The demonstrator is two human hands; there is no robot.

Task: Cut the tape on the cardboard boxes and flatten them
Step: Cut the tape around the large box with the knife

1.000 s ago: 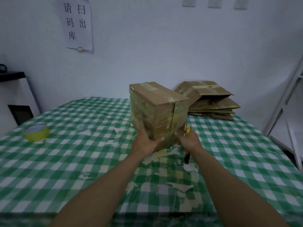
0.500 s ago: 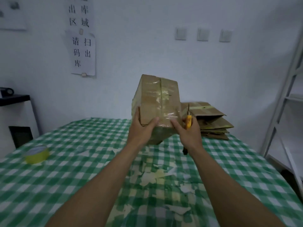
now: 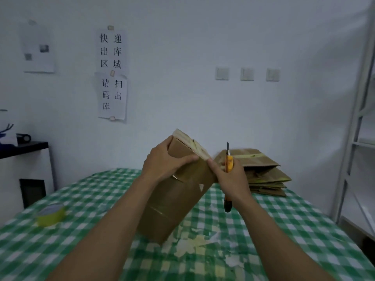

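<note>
Green checked table [image 3: 284, 220], white wall [image 3: 182, 37], 3 switches [image 3: 247, 74]; left hand [image 3: 162, 163] fingers clasp box [image 3: 172, 209], right hand [image 3: 233, 177] fingers clasp knife [image 3: 229, 161]

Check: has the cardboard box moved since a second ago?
Yes. The cardboard box stood flat on the table; now it is tilted, no longer flat on it.

The upper corner of the cardboard box [image 3: 172, 209] is covered by the left hand [image 3: 162, 161], the middle of the knife [image 3: 229, 160] is hidden inside the right hand [image 3: 233, 179], the tape roll [image 3: 51, 213] is blurred, and the shelf rack [image 3: 361, 118] is cut off by the right edge.
</note>
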